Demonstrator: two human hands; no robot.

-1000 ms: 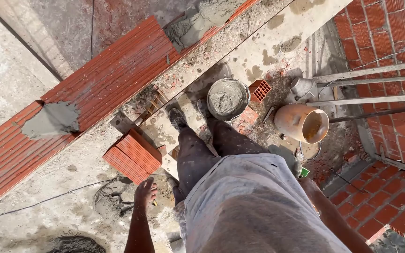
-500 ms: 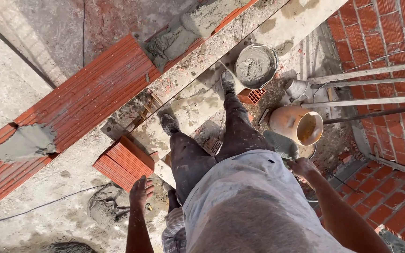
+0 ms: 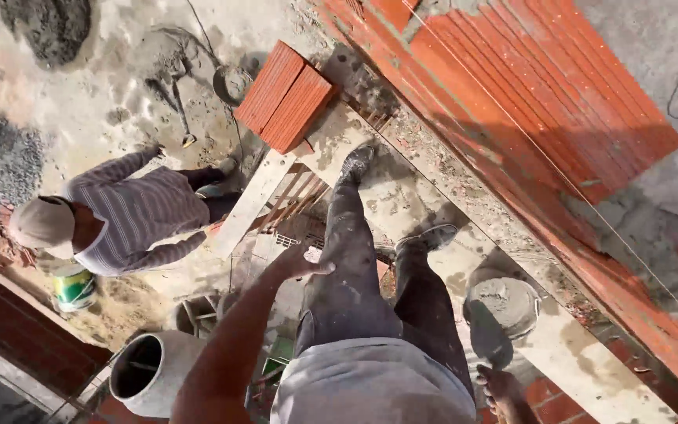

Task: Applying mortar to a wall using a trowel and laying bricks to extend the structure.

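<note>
Two hands in view: left hand hangs open with fingers spread, near the left thigh, holding nothing. Right hand at about 5 o'clock grips a trowel, blade dark with mortar, just beside the mortar bucket sitting on the plank. Red brick stack sits up at 11 o'clock, brick wall runs along 2 o'clock. Another person in a striped shirt crouches down at 9 o'clock.
</note>
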